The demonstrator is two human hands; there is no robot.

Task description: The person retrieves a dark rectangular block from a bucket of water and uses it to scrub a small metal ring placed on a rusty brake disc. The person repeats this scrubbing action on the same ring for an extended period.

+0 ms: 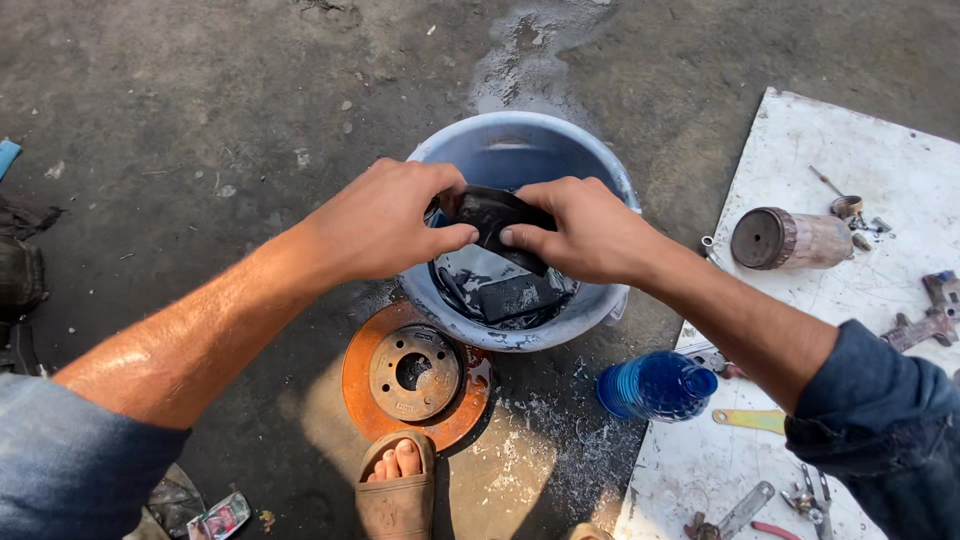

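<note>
Fingers of both our hands are curled shut on a dark, flat, greasy-looking block (492, 212), thumb tips pressed under its near edge and the other fingers folded over its top. Our left hand (385, 222) clamps its left end and our right hand (585, 228) its right end, the two thumbs almost meeting. We hold the block above the middle of a round pale-blue plastic basin (520, 135), just over dark liquid in which further dark pieces (505, 295) lie partly sunk.

Risk, as we judge it: the block looks wet, so a slick surface could let it slide out of our pinch and fall back into the liquid, splashing the ground and our sandalled foot (398, 478). Twisting or pulling the block unevenly could also tip the basin, which stands on bare concrete floor (200, 110) with its near rim touching, perhaps overlapping, a rusty orange round brake disc (412, 375).

Beyond the basin, at the left edge of a white board (830, 150), a blue ribbed plastic bottle (655, 385) lies on its side; a rusty metal cylinder (790, 238) lies farther up the board, with hand tools (930, 320) scattered about it.
</note>
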